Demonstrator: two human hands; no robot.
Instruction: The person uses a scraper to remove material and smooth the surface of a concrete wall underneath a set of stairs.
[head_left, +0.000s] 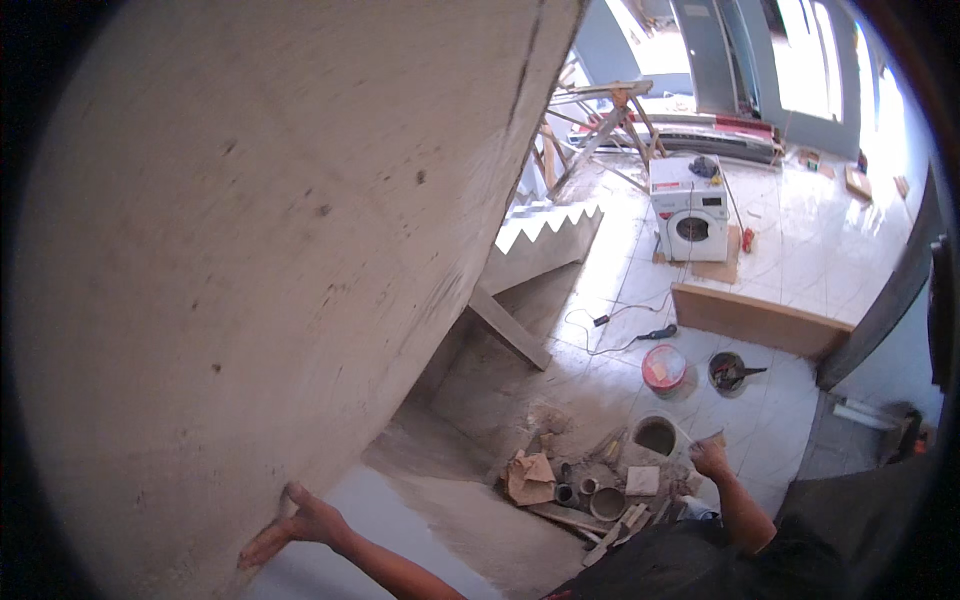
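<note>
A large, rough plastered surface (300, 247) with dark specks fills the left side. My left hand (311, 519) lies against its lower part, thumb and fingers spread, holding nothing. Out to the right, my right hand (707, 457) is closed around a small hand tool (718, 438); its exact kind is too blurred to tell. Close to that hand, lower down, a round bucket (655, 436) contains grey, mortar-like material. Below the plastered surface, a smooth pale strip (360, 517) meets a brownish slope.
A red-rimmed bucket (664, 369), a bucket with tools (727, 373) and a corded power tool (657, 333) stand or lie on the tiles. A torn paper bag (530, 478), pots and wood scraps clutter the lower middle. Beyond are a wooden board (757, 321), washing machine (690, 214) and stepped stair edge (547, 236).
</note>
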